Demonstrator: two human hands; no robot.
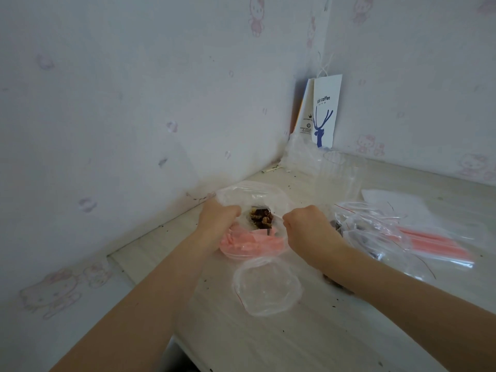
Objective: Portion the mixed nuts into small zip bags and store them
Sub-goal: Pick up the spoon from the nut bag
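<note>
A large clear plastic bag (255, 194) holding brown mixed nuts (261, 218) sits mid-table, with a pink bag (251, 244) bunched under it. My left hand (218, 220) grips the bag's left edge and my right hand (306, 224) pinches its right edge, so the mouth is spread between them. An empty small zip bag (268, 285) with a red seal line stands open just in front of the nuts. To the right lies a heap of small zip bags (375, 226), some with dark nuts inside.
A white coffee paper bag (324, 114) leans in the wall corner, with crumpled clear plastic (303, 157) and a clear cup (338, 173) before it. Pink-striped packaging (434, 242) lies at the right. Crumbs dot the table (268, 345). The wall runs close along the left.
</note>
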